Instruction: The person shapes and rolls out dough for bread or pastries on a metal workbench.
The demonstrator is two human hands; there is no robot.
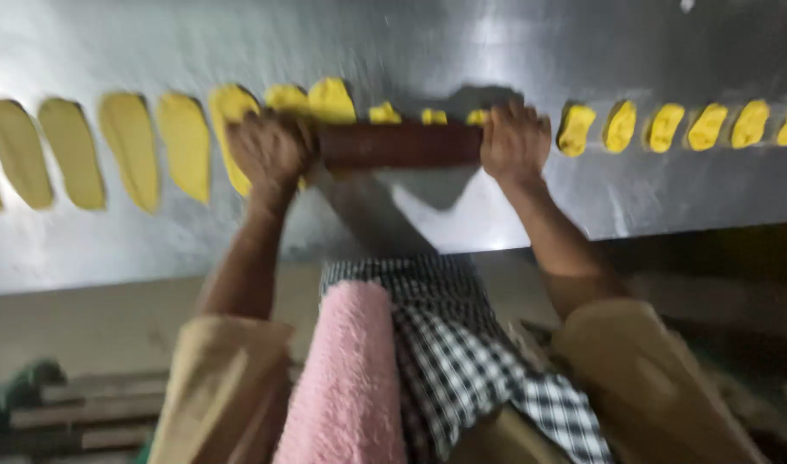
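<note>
- I see no bowl, tray or other container; everything lies straight on the steel counter.
- My left hand is clenched around the left end of one dark brown rolling pin, and my right hand is clenched around its right end.
- The pin lies crosswise about midway along the counter, parallel to its near edge, on top of the dough row.
- Toward the counter's left end I count about five flattened yellow dough ovals side by side, with a sliver of another at the frame's edge.
- Just beyond the pin, roughly five small yellow dough lumps peek out; blur makes the count uncertain.
- Toward the counter's right end I count six unrolled yellow dough pieces in a line.
- One pink towel and one checked cloth hang at my front, below the counter's near edge.
</note>
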